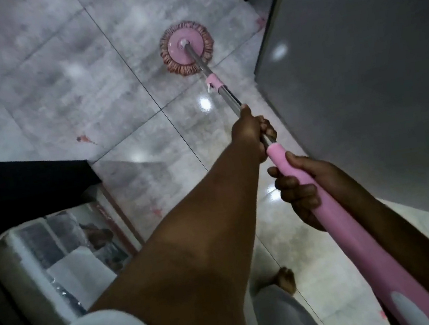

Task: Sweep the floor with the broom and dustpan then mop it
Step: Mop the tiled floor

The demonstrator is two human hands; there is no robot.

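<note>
A pink spin mop has its round head [187,48] flat on the grey tiled floor [55,74], with a fringe of brownish strands around a pink disc. Its metal pole [221,93] runs down toward me and ends in a long pink handle [335,216]. My left hand [252,131] is shut around the metal pole just above the pink handle, arm stretched forward. Lower down, my right hand [305,190] grips the pink handle. No broom or dustpan is in view.
A tall grey appliance side or door [374,68] stands close on the right. A dark counter edge [24,185] and a glass-fronted cabinet [63,254] are at the left. My bare foot [285,279] rests on the glossy tiles. Small reddish spots mark the floor [83,138].
</note>
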